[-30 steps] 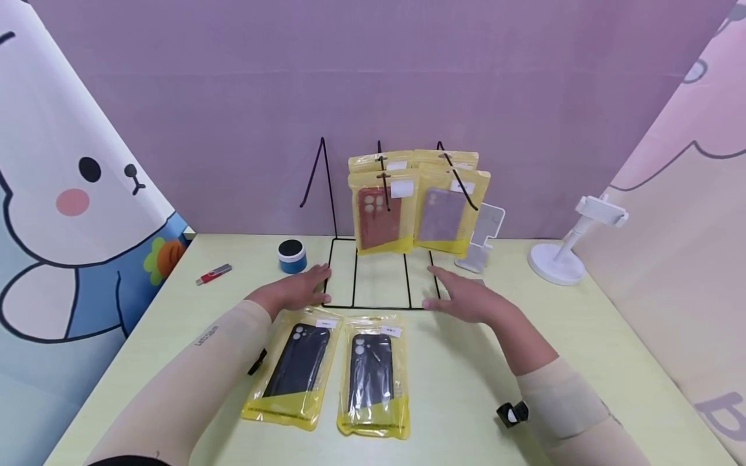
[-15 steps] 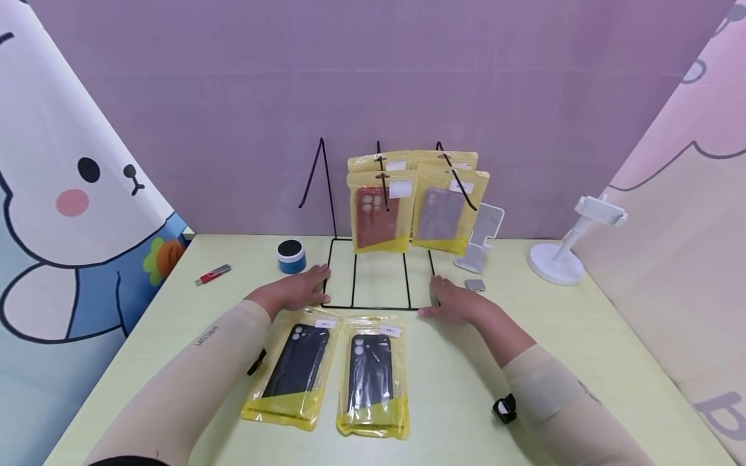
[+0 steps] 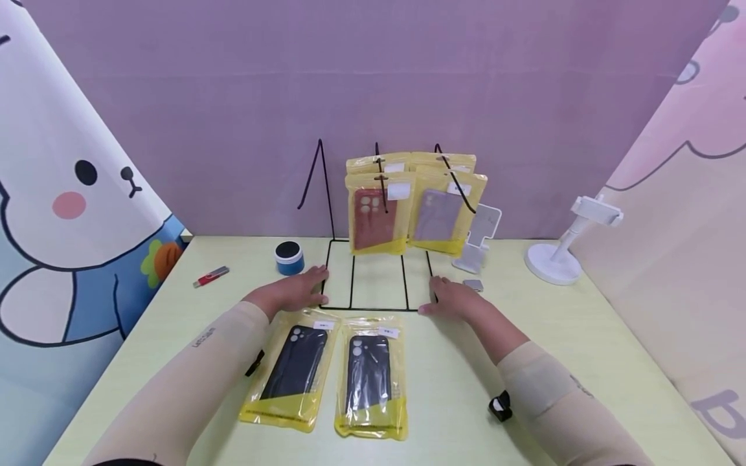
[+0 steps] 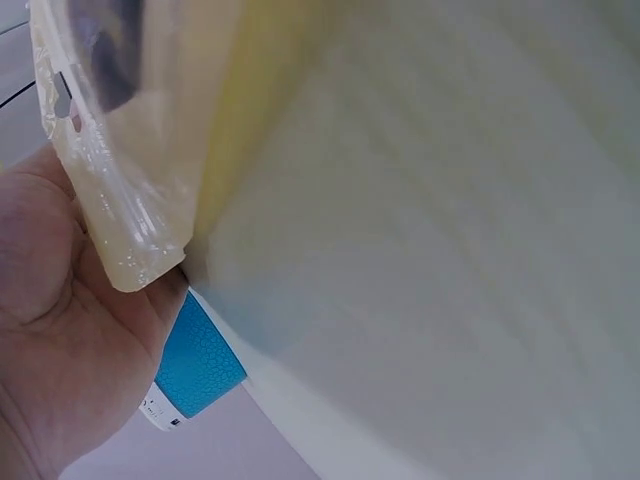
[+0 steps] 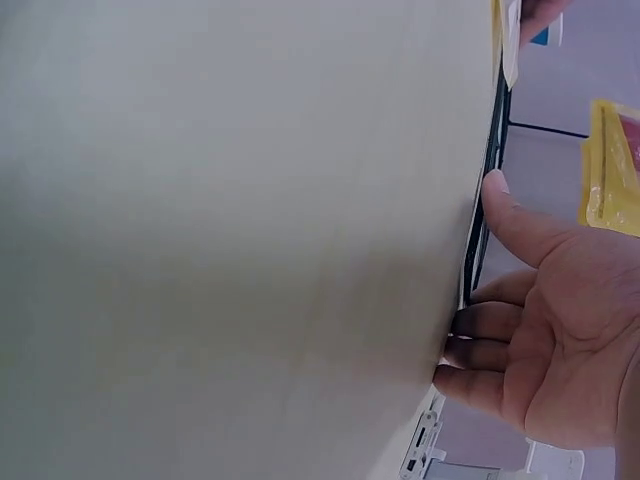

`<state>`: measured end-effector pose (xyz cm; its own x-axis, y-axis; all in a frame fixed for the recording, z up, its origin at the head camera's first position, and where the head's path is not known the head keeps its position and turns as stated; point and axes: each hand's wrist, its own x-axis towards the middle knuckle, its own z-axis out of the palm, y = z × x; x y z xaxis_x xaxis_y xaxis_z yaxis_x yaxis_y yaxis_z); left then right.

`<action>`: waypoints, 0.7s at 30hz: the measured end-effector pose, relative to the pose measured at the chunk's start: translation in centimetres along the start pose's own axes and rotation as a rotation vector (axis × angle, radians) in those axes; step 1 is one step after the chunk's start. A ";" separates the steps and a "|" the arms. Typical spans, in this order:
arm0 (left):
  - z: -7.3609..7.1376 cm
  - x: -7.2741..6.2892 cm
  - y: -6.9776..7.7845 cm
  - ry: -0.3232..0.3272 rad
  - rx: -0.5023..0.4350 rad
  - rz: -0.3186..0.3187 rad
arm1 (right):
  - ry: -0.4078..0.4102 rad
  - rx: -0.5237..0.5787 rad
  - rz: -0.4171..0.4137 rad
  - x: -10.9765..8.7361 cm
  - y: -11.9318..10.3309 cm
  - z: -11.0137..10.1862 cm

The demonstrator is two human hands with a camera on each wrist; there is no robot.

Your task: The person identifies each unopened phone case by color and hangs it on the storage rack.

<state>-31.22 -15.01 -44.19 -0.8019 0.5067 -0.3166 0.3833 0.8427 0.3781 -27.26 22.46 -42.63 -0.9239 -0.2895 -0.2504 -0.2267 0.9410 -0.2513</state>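
A black wire display rack stands on the table, its upright hooks at the back. My left hand touches the left side of its base near the front corner, fingers fairly straight. At the right front corner rests my right hand; in the right wrist view its thumb lies at the front wire, with the fingertips down at the tabletop. Two bagged black phone cases, left and right, lie flat before the rack. Bagged red and purple cases hang from hooks, with more bags behind.
A blue jar with a black top stands left of the rack, a red USB stick farther left. On the right are a small grey piece, a folding phone stand and a white round-based stand.
My right hand has moved slightly down and left onto the rack's right front corner, uncovering the small grey piece. The left hand stays at the left side. The camera view has shifted slightly.
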 end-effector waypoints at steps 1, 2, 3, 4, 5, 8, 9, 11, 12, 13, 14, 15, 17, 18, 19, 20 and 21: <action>0.0 0.1 0.0 -0.001 -0.003 -0.004 | 0.002 -0.013 0.002 0.1 0.0 0.1; 0.0 0.2 -0.1 -0.002 -0.003 -0.007 | 0.005 -0.026 0.004 0.2 0.1 0.1; 0.0 0.2 -0.1 -0.003 -0.002 -0.011 | 0.008 -0.037 0.006 0.3 0.1 0.1; 0.0 0.3 -0.1 -0.004 -0.004 -0.014 | 0.008 -0.046 0.008 0.3 0.1 0.2; 0.1 0.3 -0.2 -0.004 -0.005 -0.018 | 0.008 -0.046 0.013 0.4 0.1 0.2; 0.0 0.4 -0.1 -0.009 -0.009 -0.026 | 0.002 -0.050 0.025 0.4 0.0 0.0; -0.1 0.4 -0.1 -0.010 -0.011 -0.027 | -0.002 -0.052 0.028 0.4 0.0 0.0; -0.2 0.4 0.1 -0.011 -0.013 -0.035 | -0.006 -0.060 0.028 0.5 -0.1 -0.1; -0.3 0.4 0.2 -0.011 -0.012 -0.039 | -0.008 -0.068 0.027 0.4 -0.1 -0.1; -0.4 0.4 0.3 -0.009 -0.012 -0.042 | -0.009 -0.072 0.027 0.4 -0.1 -0.1; -0.5 0.3 0.5 -0.007 -0.014 -0.045 | -0.010 -0.074 0.028 0.4 -0.2 -0.1; -0.6 0.3 0.6 -0.003 -0.011 -0.045 | -0.011 -0.076 0.029 0.4 -0.2 -0.1; -0.7 0.1 0.8 0.010 -0.001 -0.044 | -0.015 -0.081 0.026 0.4 -0.2 -0.1; -0.8 0.0 1.0 0.023 0.005 -0.043 | -0.018 -0.082 0.028 0.5 -0.2 -0.1; -0.9 -0.1 1.2 0.039 0.013 -0.042 | -0.020 -0.084 0.026 0.5 -0.2 -0.1; -1.0 -0.3 1.4 0.058 0.026 -0.037 | -0.023 -0.086 0.024 0.5 -0.2 -0.1; -1.1 -0.4 1.7 0.082 0.037 -0.028 | -0.024 -0.087 0.024 0.6 -0.2 -0.1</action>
<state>-30.70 -13.97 -42.48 -0.8469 0.4674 -0.2536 0.3754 0.8633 0.3374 -27.80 22.14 -42.62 -0.9219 -0.2699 -0.2781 -0.2317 0.9591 -0.1627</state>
